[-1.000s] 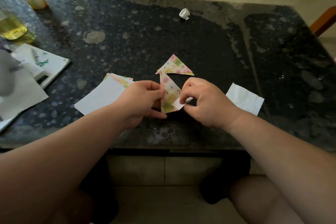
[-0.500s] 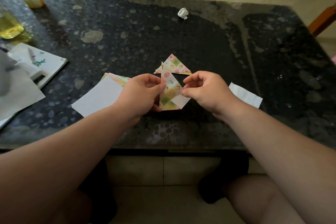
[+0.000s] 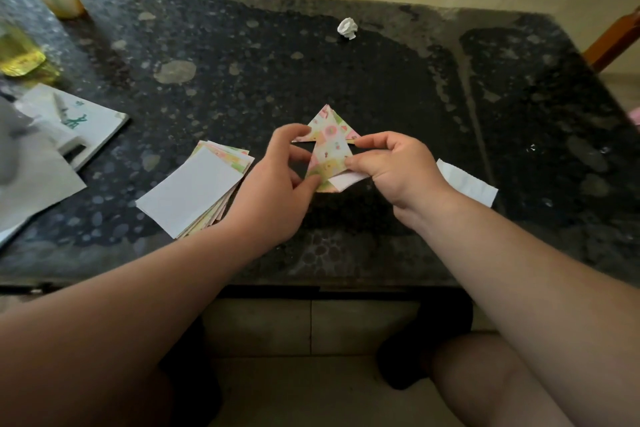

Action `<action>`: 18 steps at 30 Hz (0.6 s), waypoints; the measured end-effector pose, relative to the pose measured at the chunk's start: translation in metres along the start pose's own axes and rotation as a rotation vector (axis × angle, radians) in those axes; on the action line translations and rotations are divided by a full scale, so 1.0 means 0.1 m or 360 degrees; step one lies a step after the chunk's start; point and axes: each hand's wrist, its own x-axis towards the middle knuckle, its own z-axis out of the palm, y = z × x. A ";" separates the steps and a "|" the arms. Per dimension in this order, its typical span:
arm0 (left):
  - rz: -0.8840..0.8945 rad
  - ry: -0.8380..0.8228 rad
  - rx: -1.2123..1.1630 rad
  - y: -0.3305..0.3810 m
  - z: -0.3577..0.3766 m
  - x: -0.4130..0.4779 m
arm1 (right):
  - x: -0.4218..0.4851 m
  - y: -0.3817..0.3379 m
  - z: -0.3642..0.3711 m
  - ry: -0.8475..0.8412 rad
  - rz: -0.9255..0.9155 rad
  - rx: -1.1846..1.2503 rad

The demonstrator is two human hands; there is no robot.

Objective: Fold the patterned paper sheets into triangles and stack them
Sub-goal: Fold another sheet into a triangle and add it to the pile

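Note:
Both hands hold one patterned sheet [image 3: 328, 156], partly folded into a triangle, just above the dark table [image 3: 381, 87]. My left hand [image 3: 280, 187] pinches its left edge and lower corner. My right hand [image 3: 391, 166] pinches its right side, where a white flap sticks out below. Right behind it a finished patterned triangle [image 3: 327, 123] lies flat on the table. A stack of unfolded sheets [image 3: 197, 189], white side up, lies to the left of my left hand.
A white paper strip [image 3: 467, 182] lies behind my right wrist. A crumpled paper ball [image 3: 347, 28] sits far back. Papers and a booklet [image 3: 79, 121] cover the left edge, beside a yellow-filled container [image 3: 17, 52]. Stools stand on the floor beyond the table.
The sheet in my hands has been folded further, from a narrow strip into a wider triangle. Both hands have shifted slightly toward the finished triangle.

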 end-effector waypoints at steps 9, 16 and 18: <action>-0.0416 0.0001 -0.0643 -0.02 0.03 0.06 | -0.07 0.00 0.02 0.0078 0.0021 0.0185; -0.0473 -0.0026 -0.0486 0.02 -0.01 0.11 | -0.15 -0.14 -0.02 -0.0246 -0.0572 -0.0189; -0.0487 -0.0082 -0.0424 0.00 -0.02 0.13 | -0.20 -0.17 -0.07 -0.0439 -0.0769 -0.0344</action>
